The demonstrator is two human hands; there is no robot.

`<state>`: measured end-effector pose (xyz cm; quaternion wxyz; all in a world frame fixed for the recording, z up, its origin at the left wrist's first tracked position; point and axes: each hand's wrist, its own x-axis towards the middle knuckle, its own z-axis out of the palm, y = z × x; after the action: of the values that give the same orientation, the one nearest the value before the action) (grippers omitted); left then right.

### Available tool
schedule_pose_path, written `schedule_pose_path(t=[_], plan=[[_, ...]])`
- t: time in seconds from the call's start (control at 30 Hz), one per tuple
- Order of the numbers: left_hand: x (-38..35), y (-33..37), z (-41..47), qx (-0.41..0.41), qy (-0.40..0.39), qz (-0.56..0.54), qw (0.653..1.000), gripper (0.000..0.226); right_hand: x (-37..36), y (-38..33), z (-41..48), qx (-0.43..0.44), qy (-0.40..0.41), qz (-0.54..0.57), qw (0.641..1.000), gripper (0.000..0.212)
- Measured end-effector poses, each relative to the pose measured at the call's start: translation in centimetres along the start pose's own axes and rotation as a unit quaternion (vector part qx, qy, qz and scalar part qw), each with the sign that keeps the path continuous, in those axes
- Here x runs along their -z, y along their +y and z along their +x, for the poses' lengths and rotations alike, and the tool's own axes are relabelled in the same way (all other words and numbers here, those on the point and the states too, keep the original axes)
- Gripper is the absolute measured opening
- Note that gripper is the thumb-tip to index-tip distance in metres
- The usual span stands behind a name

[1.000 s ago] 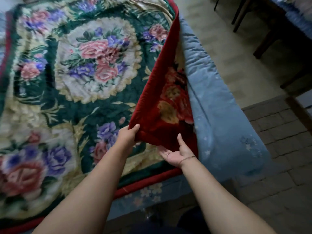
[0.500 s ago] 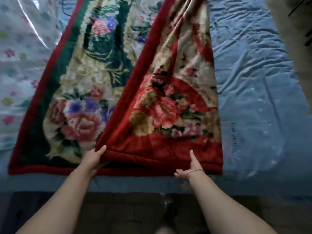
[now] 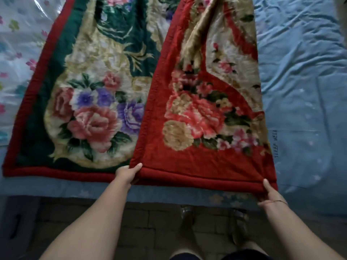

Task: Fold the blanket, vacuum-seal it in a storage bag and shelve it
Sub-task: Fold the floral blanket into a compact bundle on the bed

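A thick floral blanket (image 3: 97, 102) lies spread on the bed, green and cream on its top face with a red border. Its right part is folded over to the left, showing the red floral underside (image 3: 206, 113). My left hand (image 3: 126, 173) grips the near left corner of that folded flap, thumb on top. My right hand (image 3: 270, 194) pinches the near right corner at the fold, thumb on the red hem. A clear plastic storage bag (image 3: 20, 34) with coloured flower prints lies on the bed at the far left.
A blue bedsheet (image 3: 304, 87) covers the mattress to the right of the blanket and along the near edge. Below the bed edge is a dark brick-pattern floor (image 3: 146, 231), with my feet visible near the bottom middle.
The folded red flap has been drawn wider toward the near bed edge. My hands have moved apart along its hem, the right hand going further right to the fold corner.
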<state>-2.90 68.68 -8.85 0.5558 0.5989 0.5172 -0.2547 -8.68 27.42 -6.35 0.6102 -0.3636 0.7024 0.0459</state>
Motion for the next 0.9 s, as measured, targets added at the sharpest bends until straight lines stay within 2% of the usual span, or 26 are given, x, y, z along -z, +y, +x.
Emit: schedule_pose_path(t=[0.17,0.27,0.37,0.4,0.5,0.57,0.63,0.67,0.7,0.73,0.77,0.9], plan=[[-2.4,-2.2,0.9,0.022,0.034,0.022,0.999,0.038,1.3,0.3,1.3,0.034,0.007,-0.005,0.999,0.016],[-1.9,-2.2,1.5,0.034,0.026,0.046,0.998,0.036,1.1,0.2,2.8,0.044,0.027,-0.001,0.999,0.009],[-1.6,-3.2,0.7,0.042,0.026,0.088,0.995,0.036,3.0,0.5,7.4,0.076,0.074,0.008,0.994,0.049],[-1.7,-3.8,0.5,0.044,0.028,0.100,0.994,0.037,3.5,0.6,8.8,0.081,0.089,-0.001,0.993,0.053],[-2.3,-4.7,0.4,0.051,0.047,0.106,0.992,0.037,2.8,0.1,6.3,0.081,0.120,-0.010,0.989,0.031],[-2.3,-4.0,0.8,0.042,0.081,0.162,0.983,0.048,2.5,-0.2,5.8,0.093,0.144,-0.040,0.984,0.040],[-2.0,-2.7,0.3,0.035,0.130,0.285,0.949,0.055,2.5,-0.4,5.6,0.085,0.152,-0.081,0.981,0.038],[-2.1,-1.9,-0.3,0.019,0.165,0.331,0.929,0.052,2.5,-0.7,5.6,0.090,0.164,-0.105,0.977,0.043],[-2.4,-1.2,-1.0,-0.011,0.197,0.350,0.916,0.048,2.5,-1.3,5.5,0.095,0.177,-0.142,0.969,0.060],[-2.8,-0.5,-1.6,-0.050,0.216,0.347,0.911,0.046,2.5,-1.9,4.8,0.107,0.180,-0.174,0.962,0.075],[-3.6,0.4,-2.3,-0.091,0.218,0.328,0.914,0.046,2.4,-2.8,4.4,0.146,0.170,-0.191,0.956,0.079],[-9.8,5.0,-5.7,-0.240,0.116,0.274,0.924,0.051,2.8,-7.2,1.9,0.288,0.073,-0.199,0.934,0.071]])
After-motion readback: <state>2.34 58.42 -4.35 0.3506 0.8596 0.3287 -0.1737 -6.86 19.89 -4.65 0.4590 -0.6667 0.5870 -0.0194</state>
